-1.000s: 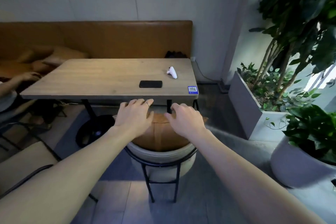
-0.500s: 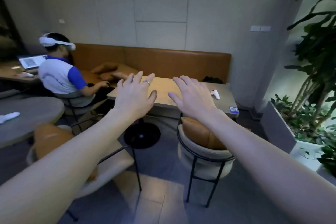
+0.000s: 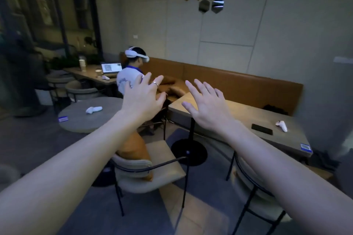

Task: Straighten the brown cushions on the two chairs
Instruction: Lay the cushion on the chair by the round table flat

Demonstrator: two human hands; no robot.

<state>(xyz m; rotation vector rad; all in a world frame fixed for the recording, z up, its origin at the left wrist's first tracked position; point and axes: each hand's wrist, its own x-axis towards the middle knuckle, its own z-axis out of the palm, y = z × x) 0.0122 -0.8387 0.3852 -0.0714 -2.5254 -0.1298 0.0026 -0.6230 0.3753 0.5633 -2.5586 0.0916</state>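
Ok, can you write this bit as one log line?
left hand: open, empty | right hand: open, empty | brown cushion: on left chair, untouched

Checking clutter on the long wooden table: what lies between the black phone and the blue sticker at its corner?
In the head view, nothing lies between the black phone and the blue sticker: bare wooden table. The white controller sits off to the side.

Two bare forearms, no sleeves in view. Left hand (image 3: 142, 99): thin silver ring (image 3: 155, 83) on one finger. Right hand (image 3: 209, 108): no ring or other wear visible.
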